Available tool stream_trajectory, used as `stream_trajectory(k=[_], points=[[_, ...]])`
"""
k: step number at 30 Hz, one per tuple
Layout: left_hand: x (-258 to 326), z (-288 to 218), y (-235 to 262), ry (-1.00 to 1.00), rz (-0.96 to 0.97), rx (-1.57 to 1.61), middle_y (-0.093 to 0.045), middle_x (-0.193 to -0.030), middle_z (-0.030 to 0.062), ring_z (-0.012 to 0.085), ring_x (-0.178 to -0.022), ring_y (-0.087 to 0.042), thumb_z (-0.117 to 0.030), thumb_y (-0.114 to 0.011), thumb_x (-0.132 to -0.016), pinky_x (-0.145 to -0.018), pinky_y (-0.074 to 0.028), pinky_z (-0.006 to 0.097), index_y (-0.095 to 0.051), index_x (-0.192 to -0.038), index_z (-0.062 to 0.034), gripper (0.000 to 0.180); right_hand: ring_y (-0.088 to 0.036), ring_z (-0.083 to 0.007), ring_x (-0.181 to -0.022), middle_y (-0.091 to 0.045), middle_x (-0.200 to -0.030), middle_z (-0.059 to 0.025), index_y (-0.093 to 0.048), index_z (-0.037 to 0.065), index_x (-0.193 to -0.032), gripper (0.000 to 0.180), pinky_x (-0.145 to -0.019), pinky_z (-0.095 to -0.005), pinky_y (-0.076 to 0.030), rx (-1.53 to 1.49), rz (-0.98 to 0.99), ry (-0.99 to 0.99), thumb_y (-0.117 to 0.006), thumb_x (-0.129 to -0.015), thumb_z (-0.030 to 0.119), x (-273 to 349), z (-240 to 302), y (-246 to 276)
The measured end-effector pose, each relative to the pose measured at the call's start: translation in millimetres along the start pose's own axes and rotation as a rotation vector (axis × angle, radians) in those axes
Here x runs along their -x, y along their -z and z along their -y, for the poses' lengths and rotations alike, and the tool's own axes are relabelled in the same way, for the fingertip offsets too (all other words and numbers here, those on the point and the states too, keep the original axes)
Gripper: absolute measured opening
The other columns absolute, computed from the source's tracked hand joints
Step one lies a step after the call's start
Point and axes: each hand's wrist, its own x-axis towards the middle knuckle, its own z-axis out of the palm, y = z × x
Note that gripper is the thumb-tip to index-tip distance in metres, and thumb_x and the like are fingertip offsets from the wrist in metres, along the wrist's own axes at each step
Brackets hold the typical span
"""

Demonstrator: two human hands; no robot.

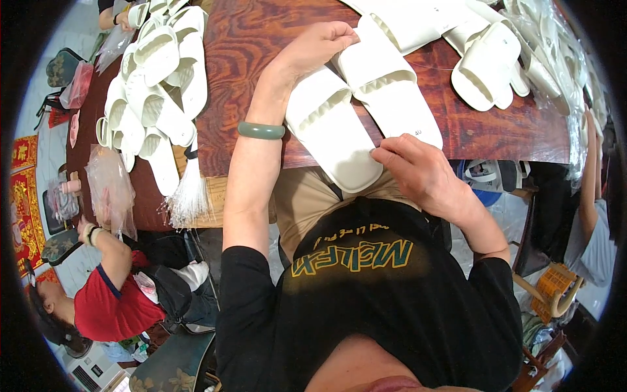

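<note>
The smooth slide slippers [395, 104] are off-white, the glossy wooden tabletop [235, 46] reddish-brown with dark wavy grain, the round bangle [261, 130] grey-green, the short-sleeved cloth shirt [392, 313] black with yellow lettering [353, 257].

Slipper pair [347, 147] over near edge of table [238, 46], slipper heap [157, 104] left, seemingly bagged slippers [545, 65] far right

I log a red-brown wood-grain table [238, 59]. Near edge: white pair [334, 140], one heel overhanging. Right: loose slippers [486, 68], then bagged ones [543, 62]. Left, I see a heap [153, 98] reaching over a dark brown surface [147, 199].
</note>
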Motion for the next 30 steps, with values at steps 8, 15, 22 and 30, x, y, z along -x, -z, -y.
stream_trajectory(k=[8,15,22,30], points=[[3.6,-10.2,-2.6,-0.072,-0.136,-0.085,-0.060,-0.082,0.0000,0.0054,-0.076,-0.054,-0.020,-0.052,-0.092,-0.067,-0.043,0.020,-0.061,-0.095,-0.0005,0.021,-0.057,-0.0303,-0.084,-0.055,-0.089,-0.0135,-0.057,-0.001,-0.095,0.028,-0.075,-0.0389,-0.047,0.181,-0.102,0.132,-0.056,-0.067,-0.001,-32.4,-52.4,-6.3],[6.0,-8.6,1.5,0.071,-0.378,0.101,-0.062,-0.085,0.0022,0.0067,-0.072,-0.054,-0.018,-0.051,-0.092,-0.064,-0.042,0.020,-0.063,-0.096,-0.0011,0.021,-0.058,-0.0303,-0.088,-0.057,-0.093,-0.0136,-0.057,-0.001,-0.096,0.027,-0.076,-0.0375,-0.048,0.240,-0.033,0.089,-0.055,-0.069,-0.002,-43.3,-78.3,-0.1],[10.9,-9.9,12.4,0.046,-0.428,-0.045,-0.062,-0.084,0.0013,0.0068,-0.070,-0.053,-0.020,-0.051,-0.092,-0.062,-0.044,0.021,-0.062,-0.094,-0.0021,0.021,-0.058,-0.0310,-0.089,-0.059,-0.094,-0.0151,-0.060,-0.002,-0.096,0.026,-0.077,-0.0381,-0.048,0.179,-0.110,0.034,-0.056,-0.071,-0.003,-46.5,-80.8,-6.9],[3.2,-1.7,5.5,-0.100,-0.420,-0.057,-0.061,-0.079,0.0005,0.0073,-0.071,-0.054,-0.017,-0.050,-0.093,-0.063,-0.044,0.022,-0.061,-0.095,-0.0016,0.019,-0.058,-0.0305,-0.086,-0.060,-0.091,-0.0151,-0.060,-0.003,-0.094,0.022,-0.074,-0.0383,-0.048,0.170,-0.146,0.028,-0.057,-0.073,-0.002,-48.5,-82.7,-11.9]])
